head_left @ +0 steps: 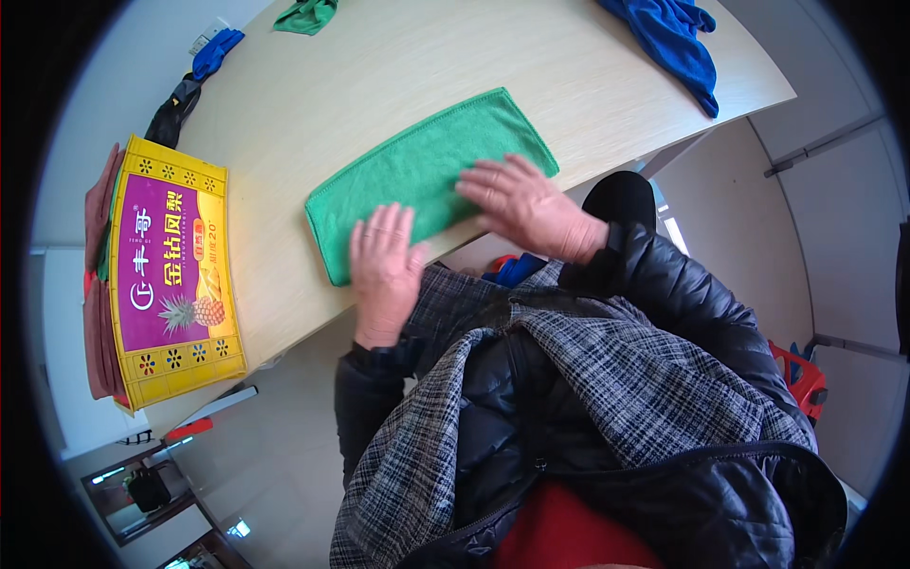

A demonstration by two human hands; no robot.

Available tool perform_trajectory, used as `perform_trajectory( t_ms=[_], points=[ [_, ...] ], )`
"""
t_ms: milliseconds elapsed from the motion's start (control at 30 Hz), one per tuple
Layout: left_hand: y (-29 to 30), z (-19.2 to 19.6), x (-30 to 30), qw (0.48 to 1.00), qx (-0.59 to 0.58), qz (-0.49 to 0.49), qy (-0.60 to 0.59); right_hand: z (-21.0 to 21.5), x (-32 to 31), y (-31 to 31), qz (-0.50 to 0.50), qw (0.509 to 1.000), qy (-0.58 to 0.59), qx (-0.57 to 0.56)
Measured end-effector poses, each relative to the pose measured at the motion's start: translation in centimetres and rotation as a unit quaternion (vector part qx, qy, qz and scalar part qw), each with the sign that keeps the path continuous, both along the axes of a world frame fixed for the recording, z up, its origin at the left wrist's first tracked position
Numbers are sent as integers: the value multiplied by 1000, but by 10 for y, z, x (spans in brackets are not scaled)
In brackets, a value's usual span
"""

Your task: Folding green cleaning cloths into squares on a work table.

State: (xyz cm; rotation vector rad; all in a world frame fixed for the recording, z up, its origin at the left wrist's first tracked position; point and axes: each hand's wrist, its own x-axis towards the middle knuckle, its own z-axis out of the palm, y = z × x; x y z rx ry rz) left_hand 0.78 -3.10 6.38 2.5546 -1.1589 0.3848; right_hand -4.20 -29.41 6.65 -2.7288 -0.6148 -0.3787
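A green cloth (417, 175), folded into a long rectangle with stitched edges, lies flat on the pale wooden table (417, 62) in front of me. My left hand (386, 270) is at the cloth's near left part, palm down with fingers stretched out. Over the right part of the cloth, my right hand (531, 206) is also palm down, its fingers extended. Neither hand grips anything; whether the palms press on the cloth or hover just above it I cannot tell.
A yellow and purple carton (175, 275) with a pineapple picture stands at the table's left, brown cloths (99, 332) behind it. Crumpled blue cloth (664, 43) hangs near the far right edge. A green cloth (305, 15) lies at the far side. A red stool (801, 379) is at right.
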Motion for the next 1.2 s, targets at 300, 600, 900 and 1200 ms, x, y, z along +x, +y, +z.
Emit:
perform_trajectory(
  t_ms=[300,600,900,1200],
  points=[
    [87,-26,105,993,55,100,32,-36,67,-48,-112,991,-29,-70],
    [70,4,98,993,71,96,-7,-12,76,-53,-108,992,39,-47],
    [80,-5,101,992,78,102,-22,-5,66,-45,-82,997,-11,-8],
    [89,6,69,998,-3,43,-34,10,14,-37,-27,996,-57,66]
  ],
)
